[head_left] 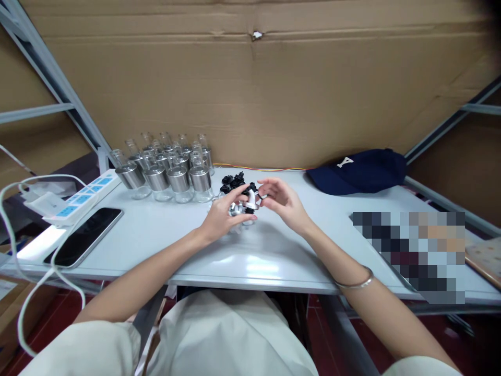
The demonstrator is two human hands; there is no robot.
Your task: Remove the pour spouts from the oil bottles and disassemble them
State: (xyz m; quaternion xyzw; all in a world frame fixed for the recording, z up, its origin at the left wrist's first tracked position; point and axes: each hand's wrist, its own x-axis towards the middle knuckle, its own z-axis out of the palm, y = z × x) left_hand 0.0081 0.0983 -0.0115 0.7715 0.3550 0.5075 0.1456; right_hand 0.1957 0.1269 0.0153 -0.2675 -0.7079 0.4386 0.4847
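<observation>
A small bottle pourer (252,200), with a curved silver spout and a black ribbed plug, stands upright above the table's middle. My left hand (225,215) grips it from the left between thumb and fingers. On its other side, my right hand (285,202) has curled fingers and thumb closing on a small dark part at the pourer's edge. Just behind lie several black stopper pieces (234,180) in a heap. Some silver and clear pieces (235,209) sit under my left fingers, partly hidden.
Several glass bottles with steel sleeves (180,179) stand at the back left. Nearer the left edge are a power strip (88,196), white cables and a phone (86,237). A navy cap (362,171) lies back right, with a blurred-out flat object (410,256) in front. Cardboard (250,94) walls the back.
</observation>
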